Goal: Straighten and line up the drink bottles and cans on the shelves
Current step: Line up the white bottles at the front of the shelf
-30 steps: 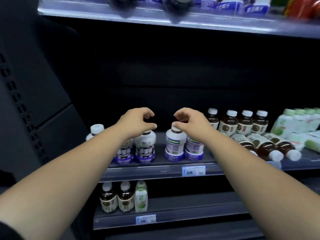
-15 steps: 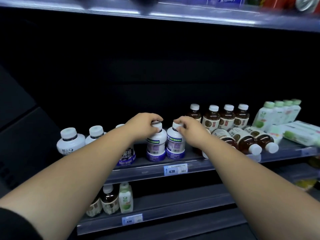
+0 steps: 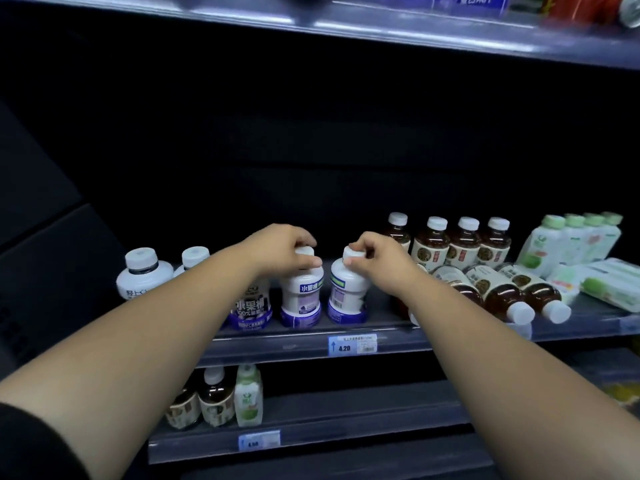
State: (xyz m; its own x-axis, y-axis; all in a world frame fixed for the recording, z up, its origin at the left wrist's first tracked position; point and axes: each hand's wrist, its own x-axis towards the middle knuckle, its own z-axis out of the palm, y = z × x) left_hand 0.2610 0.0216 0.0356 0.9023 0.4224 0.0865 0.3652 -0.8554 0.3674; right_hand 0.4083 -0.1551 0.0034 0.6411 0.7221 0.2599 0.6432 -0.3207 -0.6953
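Observation:
On the middle shelf stand white bottles with purple bases. My left hand grips the cap of one white-and-purple bottle. My right hand grips the cap of the neighbouring white-and-purple bottle. A third such bottle stands left of them, partly behind my left forearm. Two more white bottles stand further left. To the right, several brown tea bottles stand upright and others lie on their sides.
Pale green-capped bottles stand at the far right, with more lying flat. The lower shelf holds two brown bottles and a green one. An upper shelf edge runs overhead. A price tag reads 4.20.
Both hands came down from above the bottles onto the caps of two white-and-purple bottles and now grip them. The view has shifted slightly left and closer.

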